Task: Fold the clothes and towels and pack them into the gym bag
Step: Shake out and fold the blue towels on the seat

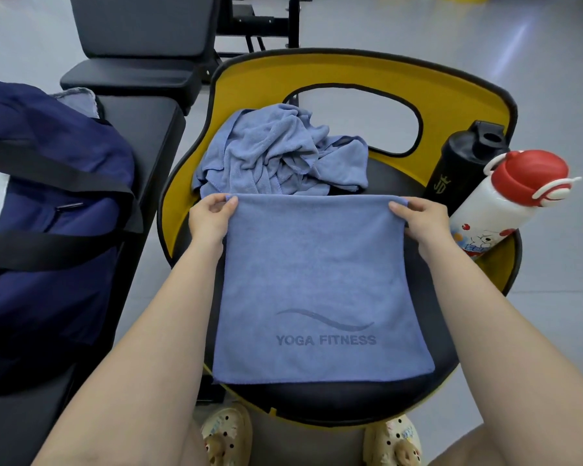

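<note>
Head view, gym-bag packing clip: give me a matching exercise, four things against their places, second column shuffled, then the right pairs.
Things:
1. Flat towel printed YOGA FITNESS
2. Crumpled towel
3. Navy gym bag
4. Black shaker bottle

Places:
A. On the black bench at the left
B. Heaped at the back of the yellow chair
C. Standing at the chair's right side, behind the white bottle with the red lid
D. Spread on the seat, far corners pinched by the left hand and the right hand

Pairs: 1-D, 2-B, 3-A, 4-C
</note>
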